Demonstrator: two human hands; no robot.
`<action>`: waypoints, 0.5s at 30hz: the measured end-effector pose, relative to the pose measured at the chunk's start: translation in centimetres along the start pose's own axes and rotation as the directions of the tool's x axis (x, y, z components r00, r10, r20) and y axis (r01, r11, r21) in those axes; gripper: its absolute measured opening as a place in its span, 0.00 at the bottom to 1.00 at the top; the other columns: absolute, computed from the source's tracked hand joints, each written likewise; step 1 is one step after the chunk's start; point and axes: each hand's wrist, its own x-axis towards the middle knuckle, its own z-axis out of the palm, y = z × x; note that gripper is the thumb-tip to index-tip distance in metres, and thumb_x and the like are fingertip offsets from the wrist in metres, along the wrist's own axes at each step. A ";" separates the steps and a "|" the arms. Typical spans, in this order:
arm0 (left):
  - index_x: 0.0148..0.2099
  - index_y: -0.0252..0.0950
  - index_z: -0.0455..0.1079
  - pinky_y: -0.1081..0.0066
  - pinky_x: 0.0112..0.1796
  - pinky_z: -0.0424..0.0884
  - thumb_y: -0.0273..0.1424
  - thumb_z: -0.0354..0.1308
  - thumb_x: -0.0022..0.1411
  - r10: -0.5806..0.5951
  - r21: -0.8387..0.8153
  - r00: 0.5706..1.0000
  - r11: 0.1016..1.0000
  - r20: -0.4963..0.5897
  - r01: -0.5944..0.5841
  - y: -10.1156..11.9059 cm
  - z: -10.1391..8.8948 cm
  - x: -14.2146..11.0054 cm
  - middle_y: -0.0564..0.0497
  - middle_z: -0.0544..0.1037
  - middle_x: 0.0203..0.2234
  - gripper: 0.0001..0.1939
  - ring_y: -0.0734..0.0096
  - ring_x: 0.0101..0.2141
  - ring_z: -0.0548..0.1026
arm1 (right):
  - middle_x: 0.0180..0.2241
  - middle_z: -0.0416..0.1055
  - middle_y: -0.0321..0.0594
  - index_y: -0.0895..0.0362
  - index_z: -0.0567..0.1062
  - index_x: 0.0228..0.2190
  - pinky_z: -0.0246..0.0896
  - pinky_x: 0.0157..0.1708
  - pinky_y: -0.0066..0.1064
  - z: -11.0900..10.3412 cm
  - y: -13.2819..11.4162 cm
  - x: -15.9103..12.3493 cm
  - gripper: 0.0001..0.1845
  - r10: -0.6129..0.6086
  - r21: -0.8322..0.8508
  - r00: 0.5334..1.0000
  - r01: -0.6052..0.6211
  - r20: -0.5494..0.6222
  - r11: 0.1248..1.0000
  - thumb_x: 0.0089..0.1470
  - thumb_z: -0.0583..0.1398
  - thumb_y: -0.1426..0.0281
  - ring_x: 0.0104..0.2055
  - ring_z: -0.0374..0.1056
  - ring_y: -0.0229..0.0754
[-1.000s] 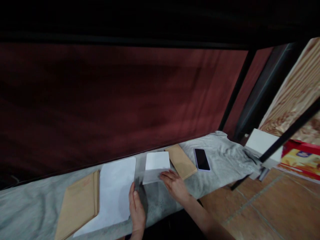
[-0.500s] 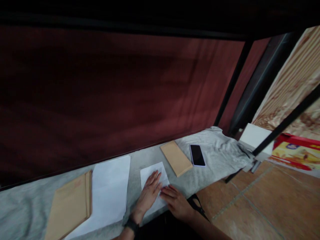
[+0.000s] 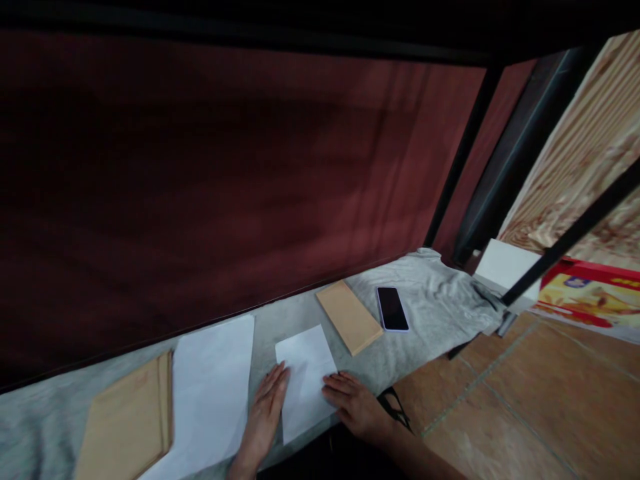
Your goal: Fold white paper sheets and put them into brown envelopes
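Observation:
A folded sheet of white paper [image 3: 306, 381] lies on the grey cloth in front of me. My left hand [image 3: 266, 408] rests along its left edge, fingers stretched out and close together, gripping nothing. On the right edge of the paper lie the fingers of my right hand [image 3: 353, 401], extended and flat. Just beyond the paper, to the right, is a brown envelope [image 3: 349, 316]. Left of my left hand is a stack of larger white sheets [image 3: 213, 387], partly under a pile of brown envelopes [image 3: 127, 420].
A smartphone [image 3: 393, 309] with a dark screen lies right of the single envelope. Grey cloth [image 3: 435, 313] covers the narrow surface, backed by a dark red panel [image 3: 250, 187]. Black posts [image 3: 463, 160] rise at the right. A white box [image 3: 507, 267] and a tiled floor [image 3: 500, 407] are beyond.
My left hand has moved left and back from the middle of the folded paper to its left edge. My right hand stays near the right edge. The view has shifted slightly.

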 end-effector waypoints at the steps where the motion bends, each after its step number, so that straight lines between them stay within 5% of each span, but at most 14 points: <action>1: 0.61 0.44 0.71 0.53 0.60 0.67 0.41 0.40 0.73 -0.029 -0.072 1.000 0.997 0.012 0.030 0.2 -0.3 -1.0 0.49 0.74 0.59 0.24 0.62 0.60 0.70 | 0.64 0.63 0.39 0.50 0.70 0.59 0.46 0.69 0.42 -0.3 -0.1 0.1 0.28 0.003 0.016 1.000 -0.003 -0.010 1.000 0.58 0.58 0.76 0.66 0.58 0.43; 7: 0.64 0.50 0.66 0.55 0.59 0.68 0.47 0.53 0.66 0.012 -0.240 0.995 0.971 0.098 0.012 1.0 -0.5 -5.7 0.51 0.71 0.61 0.26 0.59 0.61 0.69 | 0.57 0.73 0.36 0.47 0.74 0.55 0.55 0.65 0.37 -1.6 -0.5 0.9 0.23 0.053 0.098 0.997 -0.047 -0.051 0.994 0.62 0.55 0.75 0.60 0.66 0.40; 10: 0.64 0.50 0.66 0.55 0.58 0.69 0.46 0.58 0.63 -0.001 -0.219 1.000 0.976 0.030 0.008 0.4 0.1 -5.9 0.51 0.73 0.59 0.28 0.58 0.58 0.72 | 0.54 0.75 0.33 0.46 0.75 0.54 0.55 0.64 0.35 -1.7 -0.6 1.0 0.20 0.047 0.139 0.997 -0.037 -0.065 0.990 0.65 0.54 0.73 0.57 0.68 0.38; 15: 0.53 0.47 0.77 0.57 0.55 0.73 0.40 0.52 0.66 0.025 -0.185 0.999 0.982 -0.030 -0.030 -0.7 0.9 -4.7 0.50 0.79 0.52 0.18 0.60 0.53 0.77 | 0.55 0.74 0.35 0.46 0.74 0.55 0.53 0.65 0.38 -1.2 -0.5 0.7 0.24 0.027 0.138 0.998 -0.018 -0.062 0.990 0.61 0.56 0.77 0.60 0.66 0.40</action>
